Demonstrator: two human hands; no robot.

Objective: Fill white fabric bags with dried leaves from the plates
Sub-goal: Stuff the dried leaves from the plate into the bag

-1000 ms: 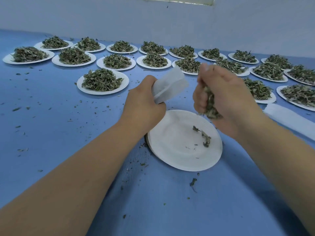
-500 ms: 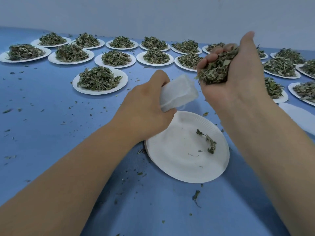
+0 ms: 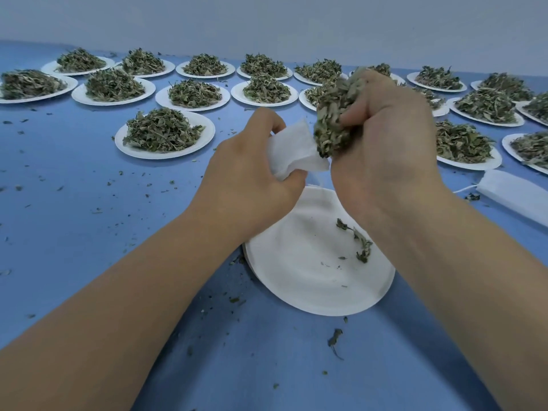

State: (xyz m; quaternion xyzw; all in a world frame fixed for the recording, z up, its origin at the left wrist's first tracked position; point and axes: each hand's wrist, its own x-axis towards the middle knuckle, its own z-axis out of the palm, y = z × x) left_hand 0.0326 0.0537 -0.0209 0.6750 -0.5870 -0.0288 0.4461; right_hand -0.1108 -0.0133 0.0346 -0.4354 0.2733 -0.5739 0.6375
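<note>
Left hand grips white fabric bag above near-empty plate; right hand clutches wad of dried leaves touching bag's mouth.

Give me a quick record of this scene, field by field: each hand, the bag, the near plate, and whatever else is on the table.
Left hand: grips the white bag
Right hand: grips a clump of leaves, held against the bag
Near plate: below the hands, almost bare, a few scraps left
Full plates: many, in rows behind, each heaped with leaves
Spare bag: lies flat at the right edge
Table: blue, strewn with leaf crumbs
</note>
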